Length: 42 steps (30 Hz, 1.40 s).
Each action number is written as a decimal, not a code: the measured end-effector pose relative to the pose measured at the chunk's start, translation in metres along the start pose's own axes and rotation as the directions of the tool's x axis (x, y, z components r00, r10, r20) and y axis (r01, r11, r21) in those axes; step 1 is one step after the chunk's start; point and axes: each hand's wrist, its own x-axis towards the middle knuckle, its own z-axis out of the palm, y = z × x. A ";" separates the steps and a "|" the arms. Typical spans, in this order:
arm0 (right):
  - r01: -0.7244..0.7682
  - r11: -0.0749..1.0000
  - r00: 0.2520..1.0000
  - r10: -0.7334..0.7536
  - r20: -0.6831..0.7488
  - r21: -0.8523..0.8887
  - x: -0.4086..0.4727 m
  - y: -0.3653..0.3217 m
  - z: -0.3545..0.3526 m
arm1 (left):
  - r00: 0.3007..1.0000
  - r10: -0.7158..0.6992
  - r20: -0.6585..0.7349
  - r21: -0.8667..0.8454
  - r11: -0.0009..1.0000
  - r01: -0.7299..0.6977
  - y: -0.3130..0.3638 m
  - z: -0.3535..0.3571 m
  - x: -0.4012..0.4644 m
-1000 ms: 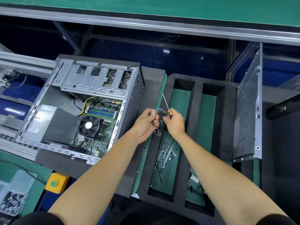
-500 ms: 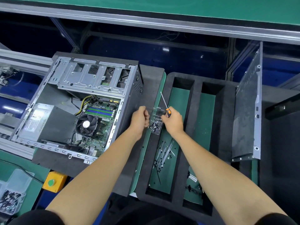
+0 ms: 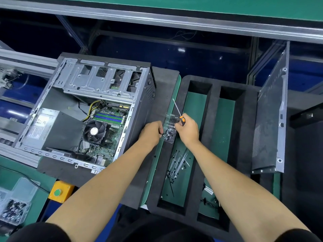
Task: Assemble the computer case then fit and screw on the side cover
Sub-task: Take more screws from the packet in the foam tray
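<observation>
The open computer case (image 3: 87, 112) lies on its side on black foam at the left, motherboard and fan exposed. The grey side cover (image 3: 270, 123) stands upright at the right. Between them a clear plastic screw box (image 3: 169, 130) with dark screws rests on the foam tray's rim. My right hand (image 3: 187, 130) grips an orange-and-black screwdriver (image 3: 180, 113), shaft pointing up-left, and touches the box's right side. My left hand (image 3: 152, 131) sits at the box's left edge with fingers curled, pinching something small and dark at the fingertips.
A black foam tray (image 3: 215, 119) with green-floored slots holds cable ties (image 3: 178, 161) and small parts. At lower left are a yellow box with a green button (image 3: 60, 191) and a clear bin of screws (image 3: 14, 208). A metal rail (image 3: 157, 16) crosses the back.
Both hands have separated slightly; the left hand has drawn back to the box's left edge. The clear box now lies in plain sight between them. The view shifted a little.
</observation>
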 end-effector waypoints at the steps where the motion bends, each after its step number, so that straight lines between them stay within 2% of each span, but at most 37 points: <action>1: 0.002 1.000 1.000 -0.002 0.001 -0.008 0.000 0.000 0.000 | 1.000 0.012 0.010 0.030 0.999 -0.012 0.000 0.000 0.000; 8: 0.019 1.000 1.000 -0.020 -0.010 -0.004 -0.003 0.001 0.002 | 0.993 0.094 0.075 0.083 0.991 -0.100 0.003 0.001 0.002; 16: 0.006 1.000 1.000 -0.006 -0.007 -0.013 -0.003 0.000 0.002 | 0.985 0.139 0.103 0.107 0.983 -0.150 0.002 0.003 0.001; 18: 0.009 1.000 1.000 -0.010 -0.016 -0.007 -0.003 0.000 0.002 | 0.986 0.143 0.087 0.067 0.987 -0.149 0.003 0.004 0.000; 20: 0.016 1.000 1.000 -0.016 -0.016 -0.007 -0.003 0.001 0.002 | 0.985 0.151 0.085 0.115 0.980 -0.160 0.005 0.003 0.001; 22: 0.021 1.000 1.000 -0.021 -0.011 -0.011 -0.002 0.001 0.003 | 0.982 0.129 0.139 0.203 0.967 -0.155 0.006 0.002 0.000; 25: 0.021 0.999 1.000 -0.021 -0.013 -0.024 -0.002 0.001 0.003 | 0.970 0.103 0.222 0.205 0.967 -0.149 0.010 0.002 -0.002; 29: 0.027 0.999 1.000 -0.027 -0.012 -0.042 -0.003 0.002 0.004 | 0.979 0.079 0.189 0.088 0.991 -0.097 0.012 0.000 -0.003; 32: 0.023 0.999 1.000 -0.024 -0.014 -0.048 -0.004 0.004 0.004 | 0.987 -0.021 0.159 -0.118 0.992 0.040 0.013 -0.002 -0.001; 35: 0.024 0.999 1.000 -0.025 -0.019 -0.046 -0.005 0.005 0.005 | 0.974 -0.158 0.162 -0.372 0.905 0.208 0.016 -0.004 0.002; 38: 0.029 0.998 0.999 -0.030 -0.024 -0.054 -0.005 0.006 0.005 | 0.950 -0.215 0.229 -0.597 0.739 0.311 0.023 -0.005 0.003; 40: 0.029 0.998 0.999 -0.031 -0.029 -0.060 -0.005 0.006 0.006 | 0.944 -0.220 0.245 -0.636 0.699 0.327 0.024 -0.007 0.004; 42: 0.027 0.998 0.999 -0.029 -0.031 -0.057 -0.005 0.007 0.006 | 0.951 -0.202 0.235 -0.619 0.723 0.307 0.025 -0.007 0.003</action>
